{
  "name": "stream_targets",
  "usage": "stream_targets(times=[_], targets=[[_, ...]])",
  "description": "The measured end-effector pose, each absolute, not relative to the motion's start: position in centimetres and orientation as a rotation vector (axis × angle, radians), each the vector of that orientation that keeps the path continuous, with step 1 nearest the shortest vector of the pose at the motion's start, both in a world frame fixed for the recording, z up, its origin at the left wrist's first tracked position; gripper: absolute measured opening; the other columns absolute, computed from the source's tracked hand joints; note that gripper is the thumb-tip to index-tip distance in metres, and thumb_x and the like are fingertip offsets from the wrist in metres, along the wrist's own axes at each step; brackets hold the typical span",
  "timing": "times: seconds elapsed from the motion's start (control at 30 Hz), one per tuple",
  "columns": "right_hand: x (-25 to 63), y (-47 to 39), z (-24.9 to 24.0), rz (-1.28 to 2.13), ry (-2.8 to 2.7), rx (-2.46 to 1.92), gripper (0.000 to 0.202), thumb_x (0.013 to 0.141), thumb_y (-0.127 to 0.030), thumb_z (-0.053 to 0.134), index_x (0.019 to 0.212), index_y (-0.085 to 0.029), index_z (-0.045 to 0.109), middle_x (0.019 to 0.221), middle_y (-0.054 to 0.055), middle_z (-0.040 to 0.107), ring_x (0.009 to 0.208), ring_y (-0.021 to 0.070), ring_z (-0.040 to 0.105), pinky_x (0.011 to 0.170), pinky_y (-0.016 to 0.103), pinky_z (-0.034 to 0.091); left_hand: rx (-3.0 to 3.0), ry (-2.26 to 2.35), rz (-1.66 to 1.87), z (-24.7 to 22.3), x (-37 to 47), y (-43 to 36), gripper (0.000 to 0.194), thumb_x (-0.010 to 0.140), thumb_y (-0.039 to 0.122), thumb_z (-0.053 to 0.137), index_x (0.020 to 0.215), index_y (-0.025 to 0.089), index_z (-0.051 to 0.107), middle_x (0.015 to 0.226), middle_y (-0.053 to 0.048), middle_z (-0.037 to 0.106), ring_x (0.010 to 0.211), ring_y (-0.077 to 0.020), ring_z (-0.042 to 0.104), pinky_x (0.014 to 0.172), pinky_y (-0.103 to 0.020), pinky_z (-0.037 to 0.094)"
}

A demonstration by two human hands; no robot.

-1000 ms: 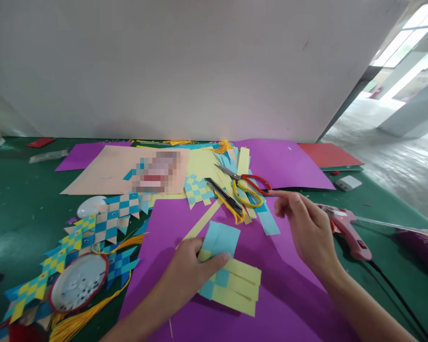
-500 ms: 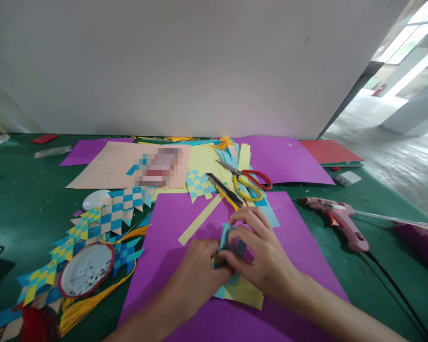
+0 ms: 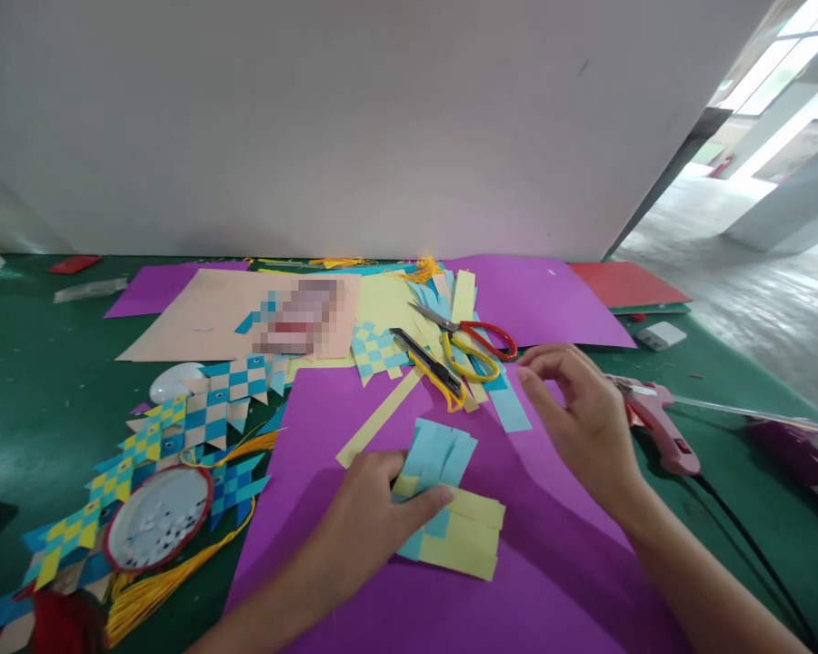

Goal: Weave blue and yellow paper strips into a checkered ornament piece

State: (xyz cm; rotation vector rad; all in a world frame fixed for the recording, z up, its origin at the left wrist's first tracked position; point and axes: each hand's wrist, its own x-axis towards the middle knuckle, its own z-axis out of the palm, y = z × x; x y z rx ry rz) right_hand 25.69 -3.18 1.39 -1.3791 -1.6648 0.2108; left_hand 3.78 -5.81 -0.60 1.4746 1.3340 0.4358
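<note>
Here, a person's left hand (image 3: 374, 522) and right hand (image 3: 583, 427) work above a purple sheet (image 3: 354, 400) on a green desk (image 3: 27, 391). The left grip pinches a woven paper piece (image 3: 463, 536), thumb on top, over the middle of the sheet. The piece lies to the right of that grip in an L shape: its yellow strips run rightward, sloping slightly toward the desk's near side, while its blue strips point toward the desk's far edge. The right hand is apart from it, farther right and farther off, by the sheet's far right corner. Its grip is loosely curled with nothing visible inside; whether thumb and fingertip meet, I cannot tell. Just beside those fingertips are a loose blue strip (image 3: 511, 409) and the handles of the scissors (image 3: 460, 328). The left hand is clearly nearer the woven piece.
</note>
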Motion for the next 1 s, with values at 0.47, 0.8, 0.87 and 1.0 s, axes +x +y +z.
stream_targets(times=[0.47,0.8,0.87,1.0], targets=[[26.3,-2.9,0.7,0.698,-1.846,-1.465,0.035,0.096,-0.042,0.039,0.083,-0.020,0.064,0.076,0.003,0.067,0.070,0.0161,0.061,0.065,0.027,0.042,1.141,1.362,0.721,-0.1,3.0,-4.9,0.039,0.068,0.052,0.072,0.077,0.015,0.068,0.072,-0.003,0.066,0.067,-0.0182,0.059,0.059,-0.025,0.048],[22.9,-4.9,0.5,1.206,-1.964,-1.313,0.027,0.090,-0.031,0.053,0.067,-0.017,0.059,0.059,-0.003,0.048,0.058,0.0096,0.038,0.052,0.024,0.031,1.254,1.346,0.729,-0.2,3.0,-4.8,0.042,0.076,0.055,0.064,0.068,0.015,0.060,0.057,0.002,0.049,0.054,-0.0112,0.044,0.048,-0.020,0.035],[23.3,-4.7,0.2,1.187,-1.951,-1.337,0.035,0.091,-0.035,0.051,0.062,-0.017,0.056,0.056,-0.004,0.044,0.055,0.0089,0.036,0.050,0.024,0.028,1.273,1.378,0.728,-0.3,2.9,-4.7,0.042,0.075,0.056,0.064,0.069,0.014,0.061,0.058,0.002,0.050,0.054,-0.0115,0.044,0.049,-0.020,0.036],[24.5,-3.9,-0.1,1.072,-1.773,-1.400,0.036,0.093,-0.038,0.047,0.068,-0.017,0.061,0.052,-0.004,0.046,0.050,0.0091,0.041,0.050,0.024,0.030,1.247,1.405,0.719,-0.4,2.8,-4.6,0.040,0.073,0.055,0.066,0.073,0.015,0.063,0.063,0.000,0.056,0.058,-0.0143,0.050,0.052,-0.022,0.040]])
